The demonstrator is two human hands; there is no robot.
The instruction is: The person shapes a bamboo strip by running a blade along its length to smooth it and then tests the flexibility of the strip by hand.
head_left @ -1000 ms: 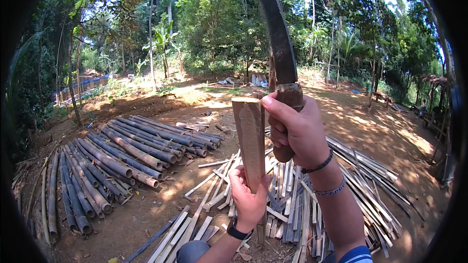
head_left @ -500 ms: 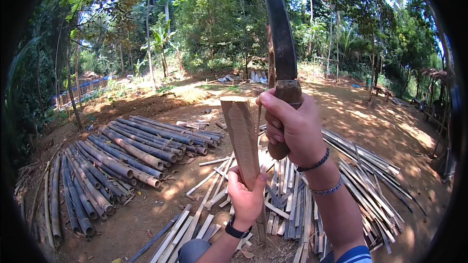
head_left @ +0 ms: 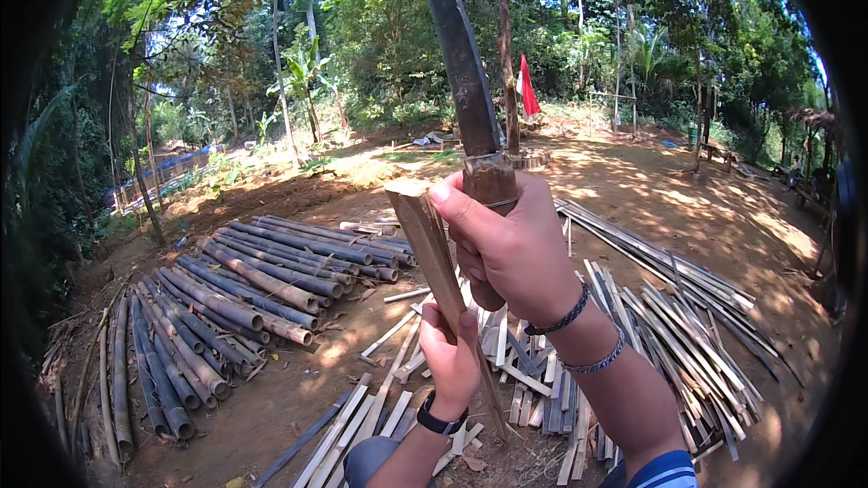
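Left hand: left hand [head_left: 452, 363] closed round the lower part of the wooden piece, thumb on its right side, fingers on its left; black band [head_left: 440, 420] at the wrist.
Right hand: right hand [head_left: 523, 246] in a fist round the handle of the machete, thumb uppermost; two bracelets [head_left: 571, 312] on the wrist, striped blue sleeve [head_left: 665, 468] behind.
Wooden piece: wooden piece [head_left: 429, 244] between the hands, top leaning left, flat end up. Right thumb tip at its upper edge; cannot tell if touching.
Machete: machete [head_left: 459, 68] raised, dark blade pointing up and slightly left, right of the wooden piece's top.
Poles: dark bamboo poles [head_left: 262, 273] stacked on the ground, left.
Strips: pale split strips [head_left: 687, 357] in loose heaps, right and below the hands; more strips [head_left: 339, 434] near, left of the left wrist.
Far side: red-and-white cloth [head_left: 528, 90] beside a thin trunk [head_left: 508, 54]; trees [head_left: 389, 45] beyond.
Ground: brown earth [head_left: 633, 190], dappled with sun.
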